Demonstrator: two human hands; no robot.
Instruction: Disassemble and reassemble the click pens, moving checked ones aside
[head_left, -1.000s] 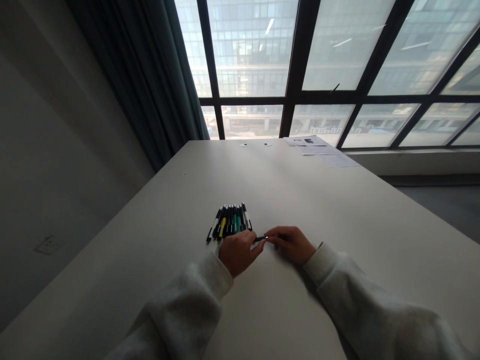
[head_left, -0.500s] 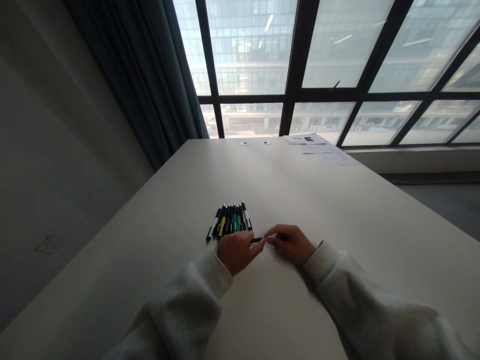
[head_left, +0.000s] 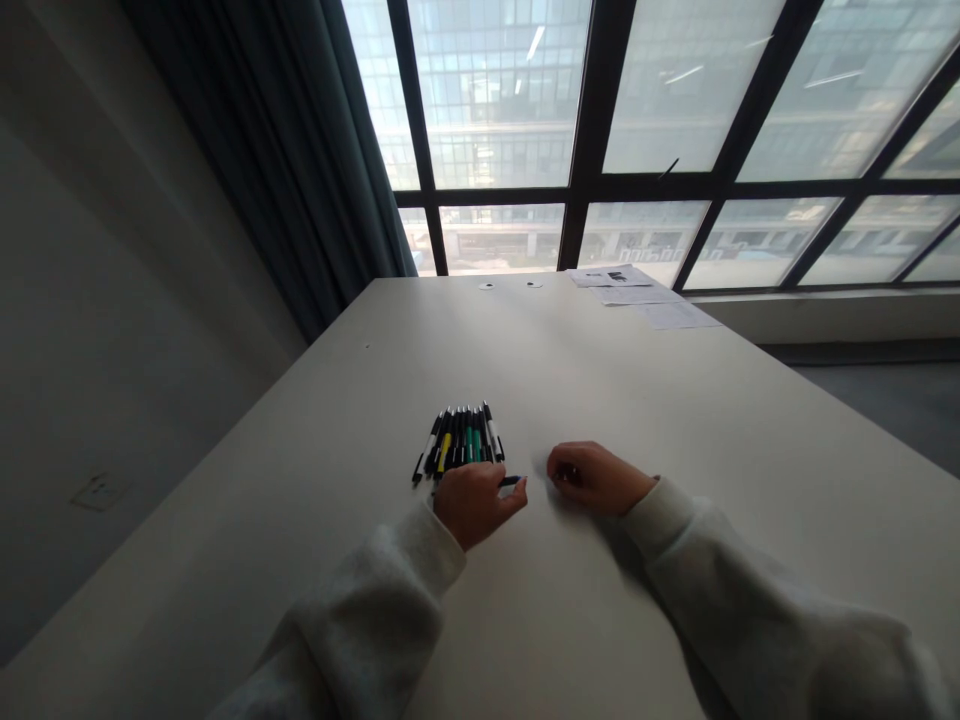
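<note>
My left hand (head_left: 474, 504) grips a dark pen (head_left: 511, 481), just below the row of pens (head_left: 459, 438) at twelve o'clock; my right hand (head_left: 600, 478), at one o'clock, is curled, its contents unclear.

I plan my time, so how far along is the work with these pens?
The row of pens on the table looks done. The left hand holds a dark pen; the right hand is apart from it, contents unclear. This held pen seems left to finish; anything further cannot be told.
</note>
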